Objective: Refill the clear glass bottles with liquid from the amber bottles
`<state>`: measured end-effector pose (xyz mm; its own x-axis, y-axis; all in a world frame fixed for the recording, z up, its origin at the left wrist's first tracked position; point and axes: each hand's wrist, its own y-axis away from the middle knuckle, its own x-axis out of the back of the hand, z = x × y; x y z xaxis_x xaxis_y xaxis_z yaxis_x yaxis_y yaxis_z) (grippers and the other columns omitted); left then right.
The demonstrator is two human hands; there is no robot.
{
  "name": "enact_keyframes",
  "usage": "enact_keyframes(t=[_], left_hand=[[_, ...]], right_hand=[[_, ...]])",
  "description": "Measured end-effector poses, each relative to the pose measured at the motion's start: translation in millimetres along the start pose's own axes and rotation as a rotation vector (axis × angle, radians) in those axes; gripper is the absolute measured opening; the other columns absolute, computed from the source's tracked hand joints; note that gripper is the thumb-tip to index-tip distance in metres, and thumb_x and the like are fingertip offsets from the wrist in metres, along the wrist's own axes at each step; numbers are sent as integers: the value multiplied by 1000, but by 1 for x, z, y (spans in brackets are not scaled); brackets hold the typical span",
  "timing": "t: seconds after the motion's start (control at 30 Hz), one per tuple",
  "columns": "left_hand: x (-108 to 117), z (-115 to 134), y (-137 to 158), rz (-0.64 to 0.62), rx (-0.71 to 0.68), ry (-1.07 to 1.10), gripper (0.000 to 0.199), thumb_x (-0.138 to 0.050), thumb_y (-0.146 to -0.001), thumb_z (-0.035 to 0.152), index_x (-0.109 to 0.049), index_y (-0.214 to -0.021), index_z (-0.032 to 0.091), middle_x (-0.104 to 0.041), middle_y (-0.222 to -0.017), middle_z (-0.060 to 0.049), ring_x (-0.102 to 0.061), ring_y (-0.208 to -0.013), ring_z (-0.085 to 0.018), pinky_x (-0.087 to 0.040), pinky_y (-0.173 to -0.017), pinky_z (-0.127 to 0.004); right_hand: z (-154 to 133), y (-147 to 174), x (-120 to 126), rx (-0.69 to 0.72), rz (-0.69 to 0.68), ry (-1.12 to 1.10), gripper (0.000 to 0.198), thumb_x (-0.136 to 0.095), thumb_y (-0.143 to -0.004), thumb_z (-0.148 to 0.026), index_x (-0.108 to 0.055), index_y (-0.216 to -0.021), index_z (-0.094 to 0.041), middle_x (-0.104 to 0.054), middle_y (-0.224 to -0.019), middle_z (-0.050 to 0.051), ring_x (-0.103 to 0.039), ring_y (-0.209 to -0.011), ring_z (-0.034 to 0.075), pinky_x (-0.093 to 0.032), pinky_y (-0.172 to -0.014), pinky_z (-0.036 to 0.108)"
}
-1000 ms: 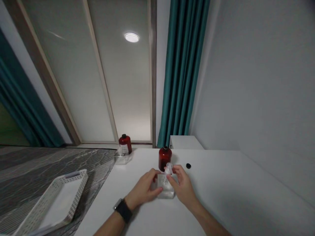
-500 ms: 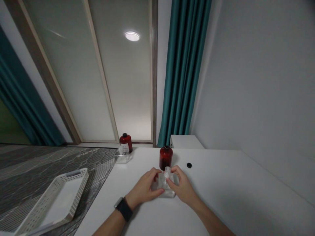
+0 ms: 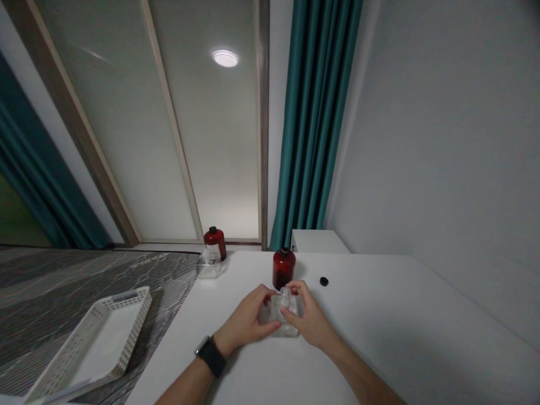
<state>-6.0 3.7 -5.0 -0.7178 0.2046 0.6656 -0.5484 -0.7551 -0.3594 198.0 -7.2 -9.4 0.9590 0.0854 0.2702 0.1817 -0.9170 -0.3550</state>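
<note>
A squat, clear glass bottle (image 3: 285,323) rests on the white table (image 3: 346,349) between my hands. My left hand (image 3: 248,319), with a dark watch on its wrist, curls round the bottle's left side, thumb at the front and fingers behind. At the top of the bottle is a clear, rounded stopper (image 3: 285,293). My right hand (image 3: 307,318) has its thumb and fingers curved about this stopper from the right. Just behind stands a dark red-brown bottle (image 3: 283,270), its mouth uncapped. A small black cap (image 3: 323,281) lies to the right of it.
Toward the table's far left corner stand another red-brown bottle (image 3: 214,239) with a black cap and a second clear glass container (image 3: 208,270). A white perforated basket (image 3: 120,360) sits low on the left. Behind the table are a white cabinet (image 3: 318,241) and teal curtain (image 3: 316,140).
My right thumb and fingers have spread slightly apart around the stopper. My left hand stays at the bottle. The whole view has shifted slightly.
</note>
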Motion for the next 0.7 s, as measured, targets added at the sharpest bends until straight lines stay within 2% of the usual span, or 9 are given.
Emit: enact_keyframes(t=[0.1,0.17,0.27,0.43,0.6,0.7], left_hand=[[0,2,0,0,19,2,41,-68,-82,36,-54,-116,19,-59,-105,-6,-57,-91,-22,-46,-81,-34],[1,3,-1,-3,27,7,39,-68,-82,35,-54,-114,19,-59,-104,-6,-56,-90,-22,-46,-80,-33],[1,4,-1,-8,34,15,39,-68,-81,35,-54,-114,19,-59,-104,-6,-56,-89,-22,-46,-80,-33],[2,3,0,-5,28,4,41,-68,-81,35,-53,-117,20,-59,-105,-6,-56,-89,-22,-47,-79,-34],[2,2,0,-6,26,8,43,-69,-81,35,-53,-118,19,-59,-103,-5,-57,-89,-22,-47,-79,-34],[1,3,0,-8,30,13,42,-69,-81,33,-53,-117,19,-58,-103,-5,-57,-88,-21,-47,-79,-33]], right_hand=[[1,1,-1,-1,7,-8,62,-63,-71,-18,-46,-130,-23,-58,-100,2,-58,-100,23,-42,-98,42],[1,1,-1,7,-12,-24,68,-63,-71,-17,-42,-136,-24,-58,-104,3,-58,-102,22,-41,-100,41],[2,0,0,26,-43,-62,71,-61,-75,-18,-37,-141,-24,-59,-105,3,-59,-101,21,-43,-99,39],[6,0,2,31,-16,-50,72,-63,-74,-18,-39,-142,-25,-57,-99,1,-59,-98,21,-41,-101,42],[6,0,2,-12,-81,-136,86,-63,-74,-17,-23,-150,-26,-61,-109,3,-59,-107,22,-36,-106,45],[7,-1,2,8,-97,-156,88,-61,-75,-15,-21,-152,-26,-61,-106,3,-59,-105,22,-36,-106,45]])
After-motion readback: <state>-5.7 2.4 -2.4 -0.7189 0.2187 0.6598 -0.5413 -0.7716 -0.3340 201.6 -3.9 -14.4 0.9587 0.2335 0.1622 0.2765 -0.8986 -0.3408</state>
